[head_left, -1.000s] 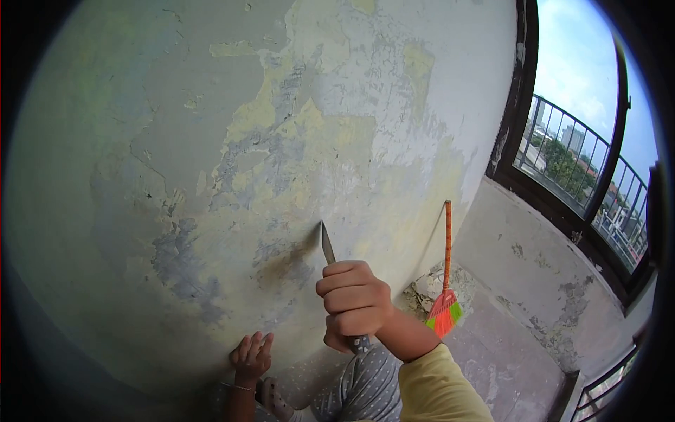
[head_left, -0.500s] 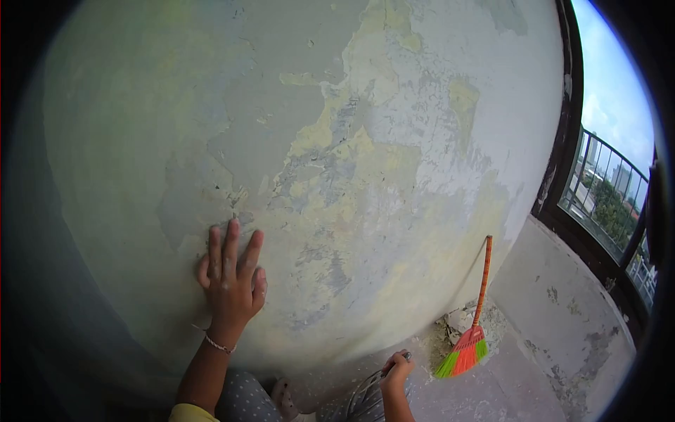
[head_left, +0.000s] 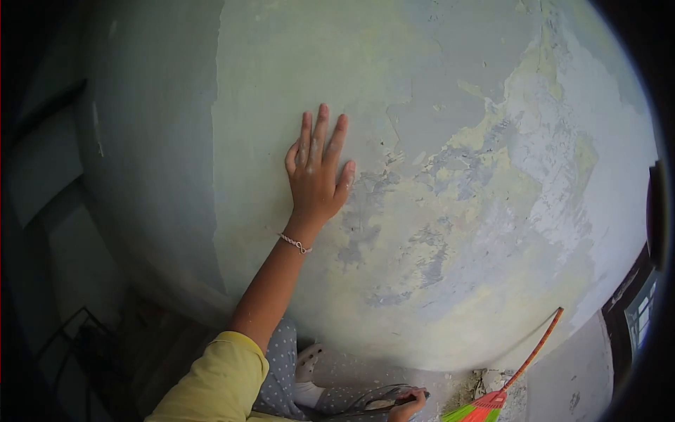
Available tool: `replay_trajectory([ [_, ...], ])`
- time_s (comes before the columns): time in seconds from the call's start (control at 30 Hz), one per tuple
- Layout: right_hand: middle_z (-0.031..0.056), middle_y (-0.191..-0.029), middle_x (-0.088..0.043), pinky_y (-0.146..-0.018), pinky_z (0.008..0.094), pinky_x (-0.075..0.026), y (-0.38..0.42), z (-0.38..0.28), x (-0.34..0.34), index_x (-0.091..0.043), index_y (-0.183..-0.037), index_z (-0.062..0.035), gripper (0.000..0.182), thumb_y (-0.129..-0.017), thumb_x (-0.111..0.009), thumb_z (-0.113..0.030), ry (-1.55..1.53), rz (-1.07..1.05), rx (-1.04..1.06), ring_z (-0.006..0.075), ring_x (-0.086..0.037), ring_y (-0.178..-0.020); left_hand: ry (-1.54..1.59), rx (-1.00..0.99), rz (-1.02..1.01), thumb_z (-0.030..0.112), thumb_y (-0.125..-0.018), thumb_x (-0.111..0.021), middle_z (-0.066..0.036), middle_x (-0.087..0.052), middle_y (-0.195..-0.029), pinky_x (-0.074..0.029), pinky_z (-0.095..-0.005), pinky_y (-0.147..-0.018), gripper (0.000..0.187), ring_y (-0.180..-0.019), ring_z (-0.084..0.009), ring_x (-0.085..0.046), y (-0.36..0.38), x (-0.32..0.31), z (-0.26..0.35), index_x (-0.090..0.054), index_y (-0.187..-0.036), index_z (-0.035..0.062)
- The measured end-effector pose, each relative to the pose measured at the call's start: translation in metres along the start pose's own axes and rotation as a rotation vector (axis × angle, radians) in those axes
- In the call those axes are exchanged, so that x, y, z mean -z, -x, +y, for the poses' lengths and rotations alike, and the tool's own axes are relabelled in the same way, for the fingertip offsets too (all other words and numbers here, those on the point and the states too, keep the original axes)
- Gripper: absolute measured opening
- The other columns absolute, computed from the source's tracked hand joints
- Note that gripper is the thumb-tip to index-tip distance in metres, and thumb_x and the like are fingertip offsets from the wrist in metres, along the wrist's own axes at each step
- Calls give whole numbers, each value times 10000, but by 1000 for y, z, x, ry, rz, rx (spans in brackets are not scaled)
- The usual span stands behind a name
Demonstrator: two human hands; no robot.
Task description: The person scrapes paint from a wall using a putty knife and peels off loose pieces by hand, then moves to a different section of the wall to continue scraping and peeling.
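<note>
My left hand (head_left: 316, 176) lies flat against the wall (head_left: 281, 84), fingers spread, with pale dust on the knuckles and a braided bracelet on the wrist. Patches of peeled and scraped paint (head_left: 457, 176) show on the wall to its right. Low in the view, my right hand (head_left: 410, 406) is curled near my dotted trousers (head_left: 278, 373), its fingers round a thin dark item that I cannot make out.
A broom (head_left: 531, 355) with an orange handle and pink and green bristles leans on the wall at the lower right, beside rubble (head_left: 485, 383). A window frame (head_left: 626, 288) stands at the right edge. Dark metal bars (head_left: 63, 337) are at the lower left.
The view has swung to the left. My left hand has moved up and left over the wall and stays spread on it. My right hand now sits lower in view.
</note>
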State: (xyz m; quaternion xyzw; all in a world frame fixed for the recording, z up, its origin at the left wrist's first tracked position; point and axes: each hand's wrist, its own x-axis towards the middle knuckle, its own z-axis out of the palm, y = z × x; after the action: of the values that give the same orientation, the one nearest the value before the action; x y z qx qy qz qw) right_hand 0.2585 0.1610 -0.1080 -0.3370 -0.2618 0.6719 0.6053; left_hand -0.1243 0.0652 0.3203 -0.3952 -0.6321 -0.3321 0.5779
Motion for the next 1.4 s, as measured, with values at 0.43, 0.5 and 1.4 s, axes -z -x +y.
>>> replay_trajectory([
  [0.43,43,-603,-436,-499,326,-330,29,-54,17,-537,-707,-121,149,-700,-665,-196,-298,-283,-333,175,-380,-532,-62,1009,-273,439,-1020,-314,-181,-184,-1607,-308,-518,-1083,676,-1464,-375,-222,235,38,-74,-119,-1563,88],
  [0.5,24,-587,-406,-465,312,-321,19,-52,6,-474,-708,-139,115,-725,-586,-163,-242,-220,-395,161,-363,-494,94,1192,-425,455,-1012,-327,-204,-270,-1564,-333,-499,-1080,672,-1428,-386,-289,249,57,-93,-190,-1539,60],
  [1.4,25,-580,-304,-415,238,-248,181,-101,-197,-317,-715,-117,213,-727,-525,-73,-350,-545,289,125,-297,-504,337,764,-1555,537,-990,-378,-211,-693,-824,-484,-428,-834,692,-806,-385,-659,321,211,-83,-694,-800,-50],
])
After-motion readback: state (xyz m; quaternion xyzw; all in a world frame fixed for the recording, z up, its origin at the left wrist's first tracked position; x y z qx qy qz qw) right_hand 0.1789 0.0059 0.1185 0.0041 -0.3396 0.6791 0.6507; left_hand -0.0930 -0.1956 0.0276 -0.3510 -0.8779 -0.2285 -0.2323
